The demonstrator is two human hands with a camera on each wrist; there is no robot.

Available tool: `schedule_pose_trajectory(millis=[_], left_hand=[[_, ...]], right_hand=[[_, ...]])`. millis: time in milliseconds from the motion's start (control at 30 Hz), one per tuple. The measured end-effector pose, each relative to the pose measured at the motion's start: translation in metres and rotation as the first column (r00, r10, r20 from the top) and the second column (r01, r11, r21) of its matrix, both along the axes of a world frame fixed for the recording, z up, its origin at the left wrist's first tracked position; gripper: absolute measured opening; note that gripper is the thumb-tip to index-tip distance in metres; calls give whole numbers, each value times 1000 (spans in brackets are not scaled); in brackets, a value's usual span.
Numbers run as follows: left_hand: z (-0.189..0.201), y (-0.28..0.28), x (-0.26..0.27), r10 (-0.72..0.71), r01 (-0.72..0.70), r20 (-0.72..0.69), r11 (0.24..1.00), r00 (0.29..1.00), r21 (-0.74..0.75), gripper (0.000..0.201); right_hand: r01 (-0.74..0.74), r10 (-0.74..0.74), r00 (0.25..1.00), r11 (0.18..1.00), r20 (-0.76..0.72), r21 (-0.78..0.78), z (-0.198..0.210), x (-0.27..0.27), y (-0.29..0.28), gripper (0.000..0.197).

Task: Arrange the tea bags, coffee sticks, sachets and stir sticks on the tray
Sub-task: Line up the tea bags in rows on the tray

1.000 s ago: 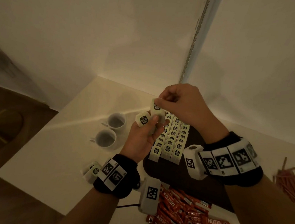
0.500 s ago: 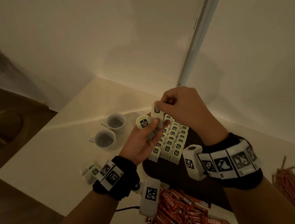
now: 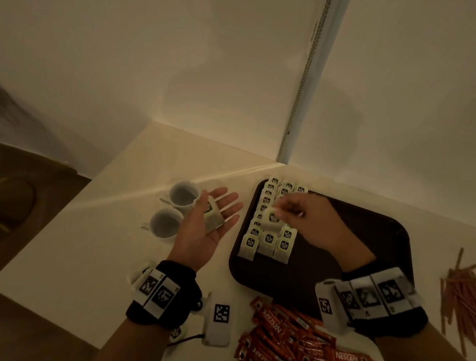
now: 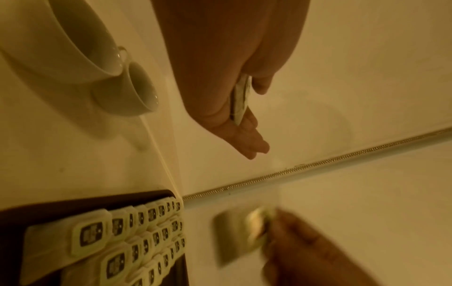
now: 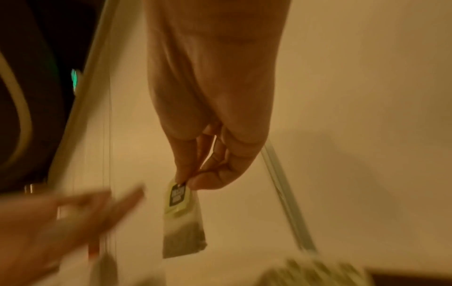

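A dark tray (image 3: 354,248) lies on the pale counter, with rows of white tea bags (image 3: 267,240) standing along its left side. My right hand (image 3: 281,211) hovers over those rows. Its thumb and fingers pinch one tea bag (image 3: 272,218) by the tag, and the bag (image 5: 182,218) hangs down below the fingertips (image 5: 181,179). My left hand (image 3: 220,207) is palm up to the left of the tray with its fingers spread straight. A tea bag (image 3: 212,215) lies on the palm, and the thumb pins the bag (image 4: 240,98) against the palm.
Two white cups (image 3: 182,194) (image 3: 165,223) stand left of the tray, just beyond my left hand. Red coffee sticks (image 3: 288,343) are heaped in front of the tray. A pile of thin stir sticks (image 3: 465,301) lies at the right. Walls close the corner behind.
The hands were together above the tea bag rows. My left hand has moved left and spread palm up. My right hand has drawn one tea bag away, down over the rows.
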State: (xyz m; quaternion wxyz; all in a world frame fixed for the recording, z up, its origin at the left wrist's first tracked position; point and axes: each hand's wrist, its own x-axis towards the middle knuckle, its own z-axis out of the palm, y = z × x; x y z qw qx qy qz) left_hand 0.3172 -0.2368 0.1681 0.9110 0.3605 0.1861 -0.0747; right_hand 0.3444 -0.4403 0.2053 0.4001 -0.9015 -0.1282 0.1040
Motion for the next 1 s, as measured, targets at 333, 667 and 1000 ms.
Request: schedule_pose_trajectory(millis=[333, 667, 1000], left_hand=[[-1, 8, 1, -25, 27, -25, 996, 999, 79, 44], [-4, 15, -1, -11, 15, -34, 992, 999, 126, 48], [-3, 14, 1, -118, 124, -54, 983, 992, 138, 64]], right_hand=[[42, -94, 958, 981, -271, -191, -127, -3, -2, 18], [225, -253, 954, 959, -161, -172, -154, 4, 4, 13], [328, -333, 939, 943, -82, -62, -147, 11, 10, 11]])
